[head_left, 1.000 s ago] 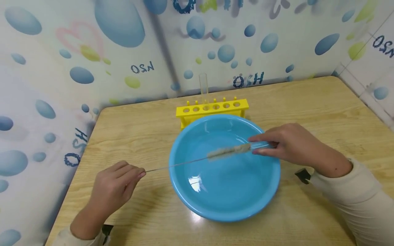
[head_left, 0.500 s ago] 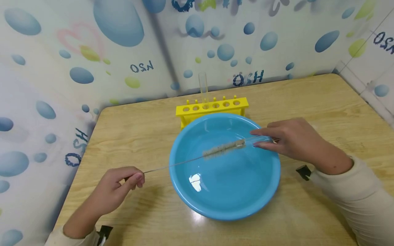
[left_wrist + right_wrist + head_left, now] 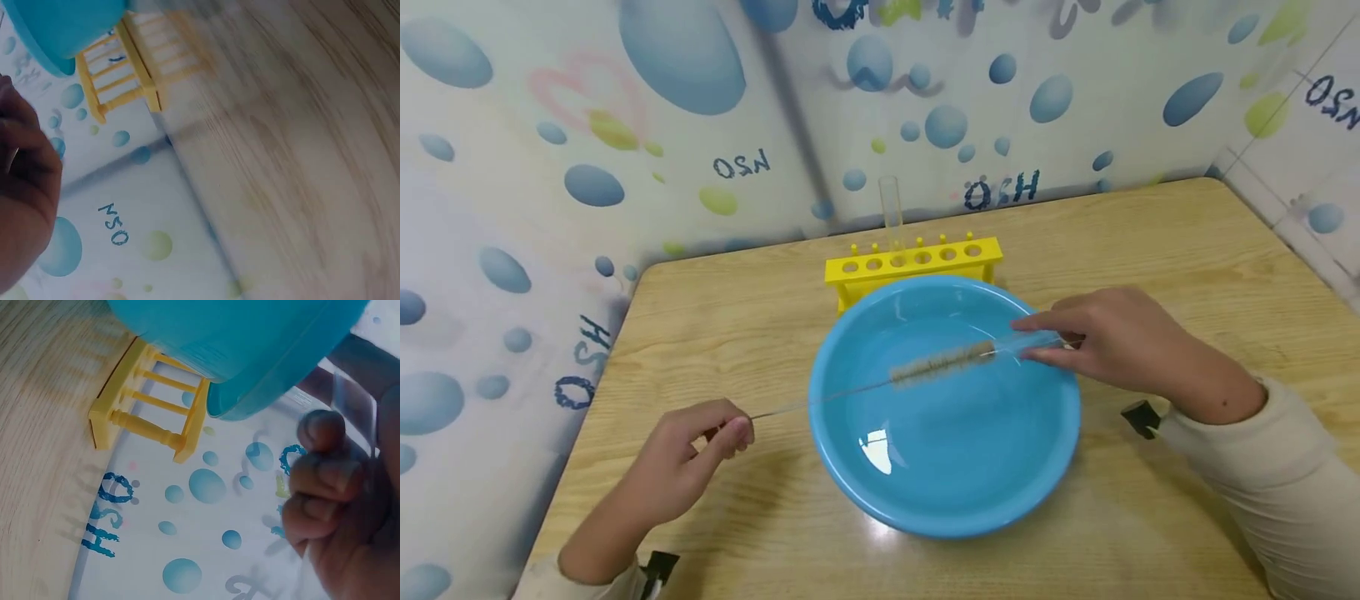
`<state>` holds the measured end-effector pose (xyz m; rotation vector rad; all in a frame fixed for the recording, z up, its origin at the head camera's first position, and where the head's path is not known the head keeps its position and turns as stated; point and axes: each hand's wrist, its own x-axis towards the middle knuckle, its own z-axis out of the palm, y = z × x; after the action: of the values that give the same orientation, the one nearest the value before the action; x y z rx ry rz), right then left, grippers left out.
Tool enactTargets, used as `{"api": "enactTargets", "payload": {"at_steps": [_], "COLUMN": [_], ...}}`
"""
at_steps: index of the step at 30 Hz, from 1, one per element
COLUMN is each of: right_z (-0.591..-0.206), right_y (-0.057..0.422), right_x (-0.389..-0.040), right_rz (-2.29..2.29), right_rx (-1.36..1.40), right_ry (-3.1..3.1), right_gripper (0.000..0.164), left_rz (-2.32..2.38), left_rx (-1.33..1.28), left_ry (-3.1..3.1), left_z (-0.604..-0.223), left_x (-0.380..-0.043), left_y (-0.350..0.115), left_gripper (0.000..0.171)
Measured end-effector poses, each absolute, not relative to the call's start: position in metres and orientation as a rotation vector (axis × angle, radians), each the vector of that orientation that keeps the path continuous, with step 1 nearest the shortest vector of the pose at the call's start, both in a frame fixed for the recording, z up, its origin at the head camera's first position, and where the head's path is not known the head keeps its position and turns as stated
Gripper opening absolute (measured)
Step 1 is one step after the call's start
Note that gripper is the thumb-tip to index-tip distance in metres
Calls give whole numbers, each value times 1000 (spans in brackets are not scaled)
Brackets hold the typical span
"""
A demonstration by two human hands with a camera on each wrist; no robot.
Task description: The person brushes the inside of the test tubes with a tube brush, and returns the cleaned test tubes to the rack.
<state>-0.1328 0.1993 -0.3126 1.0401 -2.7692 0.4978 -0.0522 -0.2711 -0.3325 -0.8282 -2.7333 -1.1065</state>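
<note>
Over the blue basin [image 3: 940, 475], a test tube brush [image 3: 936, 367] and a clear test tube [image 3: 1037, 340] lie in one slanting line. My left hand [image 3: 692, 454], left of the basin, pinches the end of the brush's thin wire handle between thumb and fingers. My right hand [image 3: 1108, 342] holds the tube at the basin's right rim, thumb and forefinger along the glass. The bristles' tip sits at the tube's mouth; most of the bristles are outside it. In the right wrist view, the fingers [image 3: 322, 472] curl beside the glass.
Behind the basin stands a yellow test tube rack [image 3: 913, 260], with another clear test tube [image 3: 891, 212] upright in one hole. The wooden table [image 3: 730, 325] meets a wall [image 3: 820, 125] printed with blue and green drops.
My left hand has turned over, bringing the thumb into sight, and the brush has shifted slightly left. My right hand has risen a little with the tube.
</note>
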Motion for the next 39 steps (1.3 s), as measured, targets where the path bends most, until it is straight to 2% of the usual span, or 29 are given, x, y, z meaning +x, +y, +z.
{"api": "enactTargets", "payload": {"at_steps": [4, 9, 10, 11, 15, 18, 21, 24, 29, 34, 37, 39], "right_z": [-316, -317, -316, -316, -315, -313, -312, -312, -313, -313, -313, -313], "right_y": [199, 197, 197, 196, 196, 195, 194, 193, 191, 188, 187, 187], "right_x": [-132, -133, -133, -132, -130, -129, -128, -126, -126, -126, -125, -125], "right_rz": [411, 404, 405, 408, 424, 430, 461, 487, 359, 279, 289, 306], "right_rx": [1084, 1109, 1112, 1117, 1129, 1127, 1134, 1146, 1170, 1194, 1198, 1202], "right_ry": [-2560, -2435, -2435, -2443, -2515, -2566, -2608, -2618, -2520, -2468, -2481, -2492], "right_gripper": [38, 66, 67, 65, 42, 43, 44, 42, 46, 50, 50, 49], "left_rz": [-1524, -1847, -1834, -1772, -1284, -896, -609, -513, -1024, -1561, -1632, -1520], "left_rx": [-808, -830, -796, -767, -747, -832, -906, -918, -887, -694, -645, -677], "left_ry": [-2829, -2841, -2853, -2867, -2805, -2606, -2397, -2308, -2602, -2879, -2901, -2873], "left_z": [-328, -323, -323, -323, -326, -328, -329, -331, -326, -315, -314, -316], "left_x": [-53, -56, -56, -56, -53, -53, -56, -57, -50, -47, -46, -46], "left_y": [-270, -271, -271, -270, -266, -264, -262, -259, -251, -246, -245, -244], "left_gripper": [32, 31, 31, 30, 23, 18, 30, 42, 24, 27, 27, 25]}}
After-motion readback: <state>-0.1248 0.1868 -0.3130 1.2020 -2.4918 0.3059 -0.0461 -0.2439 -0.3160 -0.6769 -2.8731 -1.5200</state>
